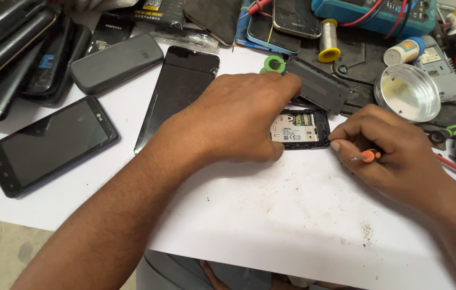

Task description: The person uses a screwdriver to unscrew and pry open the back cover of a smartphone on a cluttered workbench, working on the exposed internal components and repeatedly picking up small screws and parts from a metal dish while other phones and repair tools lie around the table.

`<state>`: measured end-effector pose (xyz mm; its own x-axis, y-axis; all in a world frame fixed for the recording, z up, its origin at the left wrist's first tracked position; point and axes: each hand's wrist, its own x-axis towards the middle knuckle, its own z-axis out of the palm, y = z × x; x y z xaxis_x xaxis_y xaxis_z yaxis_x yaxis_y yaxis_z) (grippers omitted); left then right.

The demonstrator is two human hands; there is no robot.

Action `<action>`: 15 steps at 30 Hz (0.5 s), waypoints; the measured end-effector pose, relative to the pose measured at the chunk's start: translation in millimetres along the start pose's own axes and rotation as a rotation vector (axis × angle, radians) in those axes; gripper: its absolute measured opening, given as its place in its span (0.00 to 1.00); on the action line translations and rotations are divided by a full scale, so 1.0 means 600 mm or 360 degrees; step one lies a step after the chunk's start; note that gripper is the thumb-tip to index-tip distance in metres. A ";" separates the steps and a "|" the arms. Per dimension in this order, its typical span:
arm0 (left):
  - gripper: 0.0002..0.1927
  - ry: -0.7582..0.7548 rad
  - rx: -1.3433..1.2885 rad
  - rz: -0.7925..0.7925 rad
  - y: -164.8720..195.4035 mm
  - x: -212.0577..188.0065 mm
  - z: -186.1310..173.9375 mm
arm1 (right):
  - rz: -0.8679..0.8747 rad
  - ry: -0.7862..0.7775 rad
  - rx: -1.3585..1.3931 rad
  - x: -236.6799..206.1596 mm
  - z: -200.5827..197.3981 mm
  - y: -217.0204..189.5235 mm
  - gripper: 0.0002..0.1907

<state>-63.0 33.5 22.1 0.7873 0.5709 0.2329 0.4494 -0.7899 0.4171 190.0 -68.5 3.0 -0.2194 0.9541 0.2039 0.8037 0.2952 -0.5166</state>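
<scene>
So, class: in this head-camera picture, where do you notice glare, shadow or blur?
Head view: even, soft light; glare shows on the round metal dish and faintly on the black smartphone screen. The left hand throws a soft shadow on the white sheet below it. The opened small phone and right hand look sharp; no obvious motion blur.

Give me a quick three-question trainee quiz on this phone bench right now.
1. True or false: the small opened phone lies with its back cover off.
2. Which hand holds the orange-handled screwdriver? A left hand B right hand
3. What lies nearest the left forearm: the round metal dish or the long black phone?

Key: 1 true; 2 B; 3 long black phone.
</scene>
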 end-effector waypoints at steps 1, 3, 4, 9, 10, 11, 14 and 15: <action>0.28 -0.0004 0.0004 -0.0007 0.000 0.000 0.000 | -0.0003 0.0005 0.0009 0.000 0.002 -0.002 0.06; 0.28 -0.0011 0.0012 -0.0020 0.001 0.000 0.001 | -0.0053 0.0034 -0.0038 0.001 0.006 -0.005 0.06; 0.28 0.0000 0.0010 -0.0011 0.001 0.000 0.001 | -0.0079 0.0048 -0.0060 0.001 0.007 -0.007 0.07; 0.27 -0.0024 0.0035 -0.0043 0.001 0.002 0.002 | -0.0115 0.0034 -0.0034 0.000 0.012 -0.009 0.07; 0.28 -0.0007 0.0035 -0.0030 0.000 0.002 0.002 | -0.0134 0.0023 -0.0018 0.000 0.012 -0.009 0.07; 0.28 0.0009 0.0036 -0.0017 0.000 0.001 0.002 | -0.0152 0.0030 -0.0039 0.000 0.011 -0.009 0.07; 0.29 0.0020 0.0033 -0.0010 0.000 0.001 0.003 | -0.0191 0.0041 -0.0101 0.001 0.011 -0.011 0.07; 0.29 0.0018 0.0033 -0.0012 0.000 0.001 0.003 | -0.0195 0.0036 -0.0121 0.001 0.010 -0.012 0.07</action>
<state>-61.7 33.4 20.7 0.7789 0.5795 0.2399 0.4641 -0.7898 0.4009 181.0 -69.7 2.0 -0.3064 0.9096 0.2807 0.8116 0.4037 -0.4222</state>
